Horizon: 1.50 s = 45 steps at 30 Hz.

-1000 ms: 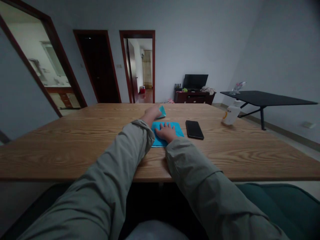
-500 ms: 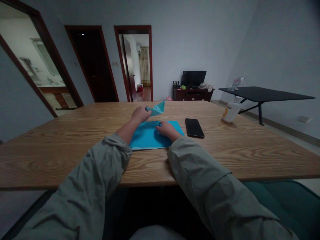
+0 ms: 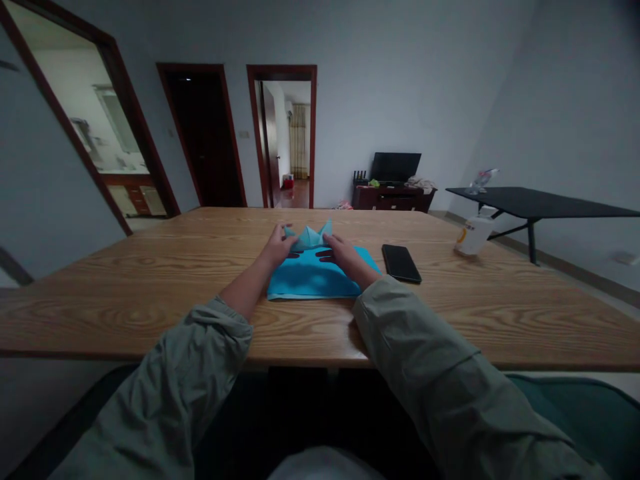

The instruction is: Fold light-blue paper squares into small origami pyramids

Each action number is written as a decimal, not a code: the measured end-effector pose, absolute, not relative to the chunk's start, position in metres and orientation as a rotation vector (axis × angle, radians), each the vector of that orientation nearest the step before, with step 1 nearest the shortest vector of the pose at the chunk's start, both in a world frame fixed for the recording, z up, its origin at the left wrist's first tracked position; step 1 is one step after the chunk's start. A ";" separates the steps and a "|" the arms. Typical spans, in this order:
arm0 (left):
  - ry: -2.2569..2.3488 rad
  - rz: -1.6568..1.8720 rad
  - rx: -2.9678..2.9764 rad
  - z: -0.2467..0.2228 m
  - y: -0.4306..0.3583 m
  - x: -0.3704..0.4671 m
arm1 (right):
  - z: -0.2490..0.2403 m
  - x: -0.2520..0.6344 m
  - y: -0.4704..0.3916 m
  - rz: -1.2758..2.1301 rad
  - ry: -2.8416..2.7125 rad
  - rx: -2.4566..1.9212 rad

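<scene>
A light blue folded paper boat is held level between my two hands, just above the far part of a blue sheet stack. My left hand pinches the boat's left end between thumb and fingers. At the other end, my right hand grips it with the thumb on the near side and fingers below. The boat's pointed middle and right tip stick up between the hands. Shadows of the hands fall on the blue sheets.
A black phone lies right of the sheets on the wooden table. Farther right stands a white bottle. Beyond it is a black table with a clear plastic item on top. A monitor stands on a dark cabinet.
My right hand has left the blue sheets and taken hold of the boat's right end. My left hand has lowered the boat toward the sheets. The view has shifted slightly.
</scene>
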State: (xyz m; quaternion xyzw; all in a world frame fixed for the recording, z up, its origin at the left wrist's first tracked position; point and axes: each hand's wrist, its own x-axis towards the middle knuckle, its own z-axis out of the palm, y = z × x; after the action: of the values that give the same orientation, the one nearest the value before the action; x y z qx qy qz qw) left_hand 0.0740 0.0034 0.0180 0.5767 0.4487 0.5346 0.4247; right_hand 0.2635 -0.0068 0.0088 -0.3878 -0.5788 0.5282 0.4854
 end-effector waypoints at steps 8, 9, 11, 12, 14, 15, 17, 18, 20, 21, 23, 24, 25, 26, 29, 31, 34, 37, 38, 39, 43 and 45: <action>0.963 1.335 1.498 0.007 0.008 0.080 | 0.008 0.260 -0.007 0.996 -1.604 -1.084; 0.967 1.315 1.538 0.007 0.007 0.081 | 0.006 0.260 -0.006 0.959 -1.624 -1.096; 1.003 1.278 1.587 0.007 0.004 0.082 | 0.004 0.262 -0.004 0.876 -1.654 -1.109; 1.030 1.256 1.596 0.008 0.002 0.082 | 0.003 0.263 -0.003 0.843 -1.668 -1.106; 1.085 1.200 1.590 0.009 -0.001 0.082 | 0.002 0.264 -0.001 0.809 -1.685 -1.090; 1.108 1.167 1.584 0.009 -0.002 0.082 | 0.001 0.264 -0.001 0.812 -1.690 -1.078; 1.118 1.114 1.574 0.009 -0.002 0.082 | 0.001 0.264 0.000 0.846 -1.689 -1.045; 1.104 1.106 1.573 0.009 -0.002 0.082 | 0.001 0.264 0.001 0.862 -1.680 -1.035; 1.061 1.126 1.586 0.009 -0.002 0.082 | 0.001 0.263 0.001 0.880 -1.652 -1.033; 1.048 1.142 1.590 0.009 -0.002 0.083 | 0.001 0.263 0.000 0.871 -1.644 -1.042; 1.067 1.162 1.592 0.009 -0.002 0.083 | 0.001 0.262 -0.002 0.770 -1.679 -1.071; 1.094 1.165 1.594 0.009 -0.002 0.083 | 0.002 0.261 -0.004 0.676 -1.726 -1.093; 1.124 1.168 1.592 0.010 -0.002 0.082 | 0.002 0.261 -0.007 0.566 -1.791 -1.119; 1.152 1.179 1.588 0.010 -0.001 0.082 | 0.003 0.261 -0.010 0.451 -1.859 -1.145; 1.192 1.235 1.553 0.010 0.000 0.082 | 0.006 0.259 -0.019 0.206 -2.060 -1.187; 1.192 1.261 1.514 0.011 0.001 0.082 | 0.007 0.257 -0.024 0.131 -2.167 -1.181; 1.158 1.231 1.528 0.012 0.002 0.083 | 0.008 0.255 -0.028 0.075 -2.238 -1.200; 1.115 1.198 1.623 0.012 0.002 0.083 | 0.008 0.255 -0.028 0.087 -2.217 -1.212; 1.100 1.200 1.643 0.011 0.002 0.084 | 0.008 0.255 -0.028 0.106 -2.204 -1.201; 1.083 1.200 1.652 0.011 0.002 0.084 | 0.008 0.255 -0.028 0.132 -2.192 -1.181; 1.007 1.164 1.684 0.006 0.000 0.091 | 0.007 0.254 -0.025 0.277 -2.142 -1.066; 0.956 1.188 1.723 0.005 -0.003 0.095 | 0.006 0.252 -0.024 0.354 -2.105 -1.022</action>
State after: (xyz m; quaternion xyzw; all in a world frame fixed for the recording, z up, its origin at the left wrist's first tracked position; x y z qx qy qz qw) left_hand 0.0949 -0.0030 0.0054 0.6837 0.3795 0.4712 0.4081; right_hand 0.2520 -0.0237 0.0060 -0.3997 -0.8236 0.1386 0.3777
